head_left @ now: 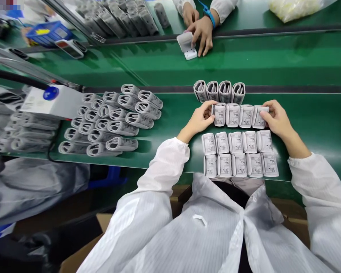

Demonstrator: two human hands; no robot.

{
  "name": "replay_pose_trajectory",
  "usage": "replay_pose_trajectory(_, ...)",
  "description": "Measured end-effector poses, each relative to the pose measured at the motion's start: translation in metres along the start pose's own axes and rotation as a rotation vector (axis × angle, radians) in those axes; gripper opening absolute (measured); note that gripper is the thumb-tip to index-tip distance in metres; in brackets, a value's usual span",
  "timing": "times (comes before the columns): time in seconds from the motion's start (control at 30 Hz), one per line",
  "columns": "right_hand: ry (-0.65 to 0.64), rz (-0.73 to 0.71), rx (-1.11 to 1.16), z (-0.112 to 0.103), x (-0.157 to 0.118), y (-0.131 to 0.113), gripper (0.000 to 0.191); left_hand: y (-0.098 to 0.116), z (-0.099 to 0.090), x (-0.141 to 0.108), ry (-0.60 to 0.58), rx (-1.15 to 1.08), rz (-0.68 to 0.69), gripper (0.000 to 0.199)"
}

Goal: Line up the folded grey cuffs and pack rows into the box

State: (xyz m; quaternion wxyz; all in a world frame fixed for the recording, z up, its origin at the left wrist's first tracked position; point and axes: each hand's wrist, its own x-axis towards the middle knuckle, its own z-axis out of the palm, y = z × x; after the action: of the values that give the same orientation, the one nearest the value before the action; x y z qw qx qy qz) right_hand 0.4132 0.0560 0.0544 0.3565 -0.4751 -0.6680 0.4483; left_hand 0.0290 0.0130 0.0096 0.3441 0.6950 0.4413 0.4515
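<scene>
In the head view, the person's bare left hand (199, 119) is at the left end of a row of folded grey fabric cuffs with dark printed faces (232, 115). Its thumb lies toward the front and its fingers toward the back, parted by little more than the end cuff they clasp. The bare right hand (279, 120) closes on the opposite end, thumb pressed on the printed face of the last cuff and index finger along its upper edge; the other fingers are curled and partly hidden. Four printed faces show side by side between the hands; whether the row is lifted or rests on the glossy green tabletop (315, 132) cannot be told.

Just behind it stand four rolled grey cuffs with their coiled ends upward (225, 91). Nearer the body, two rows of five flat-lying printed cuffs (235, 143) lie against each other. Well to the left is a cluster of loose grey fabric rolls (122, 127). Across the bench, a co-worker's hands (203, 32) touch a small white device with a grey cuff (187, 45).
</scene>
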Motion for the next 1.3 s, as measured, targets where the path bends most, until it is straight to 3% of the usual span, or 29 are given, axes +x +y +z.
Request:
replay_pose_trajectory(0.27, -0.037, 0.045, 0.016, -0.0047, -0.0007, 0.0098, 0.061, 0.0057, 0.0003, 0.0013, -0.019, 0.119, 0.018, 0.056)
replay_pose_trajectory(0.53, -0.066, 0.062, 0.048, -0.006, -0.0007, 0.008, 0.057, 0.005, 0.0008, -0.0013, -0.052, 0.066, 0.013, 0.063)
replay_pose_trajectory(0.83, -0.061, 0.043, 0.045, -0.0055, -0.0018, 0.0035, 0.068, 0.004, 0.0006, 0.0003, -0.055, 0.082, 0.025, 0.06)
replay_pose_trajectory(1.3, -0.069, 0.045, 0.011, -0.0042, -0.0027, 0.0033, 0.063, 0.0079, 0.0007, -0.0009, -0.05, 0.048, -0.033, 0.06)
